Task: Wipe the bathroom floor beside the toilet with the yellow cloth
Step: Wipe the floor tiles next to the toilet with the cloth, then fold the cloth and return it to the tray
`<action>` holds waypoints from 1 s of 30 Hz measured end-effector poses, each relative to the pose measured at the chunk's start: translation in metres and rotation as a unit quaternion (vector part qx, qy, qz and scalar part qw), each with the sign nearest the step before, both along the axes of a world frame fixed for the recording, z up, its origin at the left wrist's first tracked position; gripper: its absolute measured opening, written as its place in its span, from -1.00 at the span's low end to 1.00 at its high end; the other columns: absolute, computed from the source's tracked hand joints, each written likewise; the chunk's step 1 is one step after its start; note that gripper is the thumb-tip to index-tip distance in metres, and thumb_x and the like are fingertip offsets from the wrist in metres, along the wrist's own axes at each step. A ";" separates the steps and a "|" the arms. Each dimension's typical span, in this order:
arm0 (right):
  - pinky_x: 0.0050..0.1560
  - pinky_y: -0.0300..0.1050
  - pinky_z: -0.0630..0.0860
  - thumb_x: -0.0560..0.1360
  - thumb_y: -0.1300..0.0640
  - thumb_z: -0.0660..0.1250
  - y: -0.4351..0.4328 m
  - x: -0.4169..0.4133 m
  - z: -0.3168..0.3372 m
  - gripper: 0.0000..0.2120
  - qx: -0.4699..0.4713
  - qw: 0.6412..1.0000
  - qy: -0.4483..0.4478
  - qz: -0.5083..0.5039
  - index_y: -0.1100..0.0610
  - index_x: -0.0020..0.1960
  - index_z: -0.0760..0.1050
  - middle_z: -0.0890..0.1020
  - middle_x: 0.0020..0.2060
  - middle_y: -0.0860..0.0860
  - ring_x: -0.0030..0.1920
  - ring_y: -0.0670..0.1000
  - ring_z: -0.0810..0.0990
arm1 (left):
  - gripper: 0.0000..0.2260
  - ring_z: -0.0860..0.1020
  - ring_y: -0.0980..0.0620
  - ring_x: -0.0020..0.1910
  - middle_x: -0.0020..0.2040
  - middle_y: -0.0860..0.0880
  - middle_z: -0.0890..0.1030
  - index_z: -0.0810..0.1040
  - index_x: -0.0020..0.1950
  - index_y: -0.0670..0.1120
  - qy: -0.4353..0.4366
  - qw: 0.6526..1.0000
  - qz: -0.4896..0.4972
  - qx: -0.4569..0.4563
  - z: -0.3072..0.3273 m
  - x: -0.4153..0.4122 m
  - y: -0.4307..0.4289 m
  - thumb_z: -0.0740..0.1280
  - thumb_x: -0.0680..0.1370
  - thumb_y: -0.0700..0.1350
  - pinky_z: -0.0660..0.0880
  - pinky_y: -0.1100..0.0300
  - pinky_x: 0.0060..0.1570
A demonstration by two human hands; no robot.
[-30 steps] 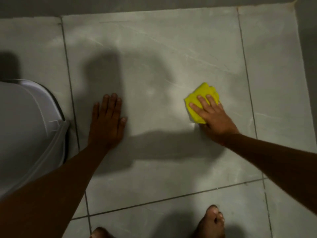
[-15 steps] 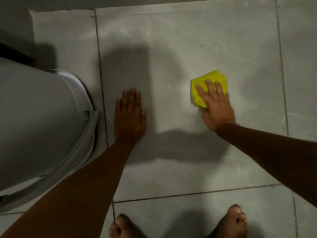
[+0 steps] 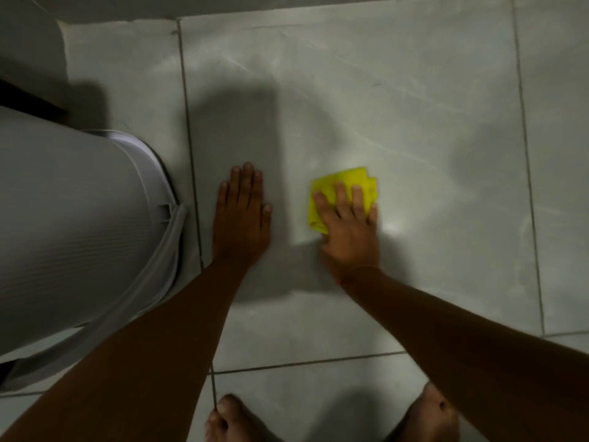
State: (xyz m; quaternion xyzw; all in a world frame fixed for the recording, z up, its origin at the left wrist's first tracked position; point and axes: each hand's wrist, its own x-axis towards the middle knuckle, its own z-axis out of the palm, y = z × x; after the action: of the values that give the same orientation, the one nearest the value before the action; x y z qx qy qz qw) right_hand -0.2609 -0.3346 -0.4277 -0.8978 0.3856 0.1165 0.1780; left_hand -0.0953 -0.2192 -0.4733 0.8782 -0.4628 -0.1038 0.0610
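A folded yellow cloth [image 3: 347, 181] lies on the grey tiled floor [image 3: 398, 106] at mid-frame. My right hand [image 3: 349, 229] presses flat on it, fingers spread over its near half, so part of the cloth is hidden. Flat on the tile a short way to the left rests my left hand [image 3: 243, 218], palm down, fingers together, holding nothing. The white toilet [image 3: 73, 224] fills the left side, its base close to my left hand.
My two bare feet [image 3: 427, 416] stand at the bottom edge. Dark grout lines cross the floor. A wall base runs along the top and a dark corner sits at the far left behind the toilet.
My right hand has slid the yellow cloth leftward, closer to my left hand. The view has shifted, showing more of the toilet. My left hand stays planted on the tile.
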 end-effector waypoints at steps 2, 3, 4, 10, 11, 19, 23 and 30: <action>0.50 0.29 -0.07 0.42 0.03 0.12 0.020 0.019 0.001 -0.37 0.023 0.998 -0.025 0.056 -0.15 0.50 0.16 0.12 0.56 0.03 0.56 0.18 -0.03 | -0.44 0.12 -0.18 0.64 0.64 -0.18 0.17 0.16 0.63 -0.18 0.000 1.000 -0.003 0.001 0.000 -0.001 0.002 0.06 0.65 -0.01 0.07 -0.12 0.61; 0.50 0.29 -0.04 0.44 0.03 0.06 0.022 0.014 0.000 -0.40 0.016 0.993 -0.033 0.111 -0.15 0.49 0.19 0.16 0.55 0.02 0.56 0.17 -0.01 | -0.44 0.12 -0.18 0.64 0.64 -0.19 0.17 0.16 0.63 -0.19 0.002 1.000 -0.006 0.002 0.001 0.000 0.001 0.06 0.65 -0.01 0.08 -0.12 0.61; 0.49 0.27 0.00 0.45 0.04 0.04 0.020 0.002 0.000 -0.42 0.009 0.987 -0.039 0.157 -0.17 0.47 0.21 0.19 0.54 0.00 0.55 0.16 0.02 | -0.45 0.12 -0.19 0.64 0.64 -0.19 0.17 0.16 0.63 -0.19 0.001 1.000 -0.007 0.002 0.002 0.000 0.000 0.07 0.66 -0.01 0.08 -0.12 0.61; 0.48 0.29 0.00 0.40 0.05 0.23 -0.003 0.008 -0.003 -0.31 -0.004 0.995 0.005 0.095 -0.20 0.49 0.13 0.13 0.56 -0.01 0.56 0.14 0.00 | -0.45 0.10 -0.20 0.64 0.65 -0.19 0.14 0.15 0.63 -0.19 0.012 1.000 -0.014 0.014 0.005 0.002 0.000 0.07 0.66 -0.02 0.04 -0.12 0.61; 0.48 0.31 -0.01 0.39 0.06 0.23 0.003 0.009 -0.002 -0.31 -0.001 0.996 -0.002 0.089 -0.18 0.49 0.14 0.13 0.56 0.01 0.56 0.16 -0.01 | -0.44 0.10 -0.21 0.64 0.65 -0.20 0.14 0.14 0.63 -0.19 0.014 1.000 -0.017 0.018 0.005 0.002 0.000 0.06 0.66 -0.01 0.04 -0.12 0.60; 0.39 0.33 0.28 0.36 0.27 0.04 -0.018 -0.129 0.008 -0.30 0.000 0.963 0.028 0.269 -0.13 0.47 0.25 0.31 0.49 0.06 0.50 0.25 0.20 | -0.41 -0.07 -0.17 0.67 0.68 -0.17 -0.06 -0.04 0.66 -0.15 0.066 0.992 -0.001 0.107 0.027 -0.001 -0.009 0.06 0.67 -0.03 -0.10 -0.08 0.62; 0.39 0.32 0.27 0.36 0.34 0.21 -0.008 -0.112 0.027 -0.33 0.117 0.991 0.016 0.060 -0.08 0.42 0.36 0.32 0.48 0.08 0.50 0.23 0.19 | -0.33 -0.15 -0.14 0.67 0.68 -0.14 -0.15 -0.09 0.67 -0.13 0.176 0.967 0.037 0.181 0.055 -0.011 -0.015 0.16 0.63 -0.11 -0.09 -0.05 0.63; 0.18 -0.28 0.49 0.49 0.28 0.35 0.001 -0.075 0.132 -0.68 0.395 0.854 -0.172 -0.291 -0.09 0.10 0.62 0.66 0.08 -0.08 0.09 -0.15 0.62 | -0.54 0.33 -0.14 0.54 0.56 -0.18 0.36 0.35 0.55 -0.18 0.489 0.826 0.264 0.093 0.146 -0.071 0.013 0.26 0.63 -0.24 0.20 0.04 0.57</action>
State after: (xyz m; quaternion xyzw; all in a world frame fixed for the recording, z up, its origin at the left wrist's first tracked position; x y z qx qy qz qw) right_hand -0.3360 -0.3336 -0.2962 -0.6042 0.5145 0.0459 0.6068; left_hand -0.1660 -0.2061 -0.3271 0.8030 -0.1109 -0.5417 0.2224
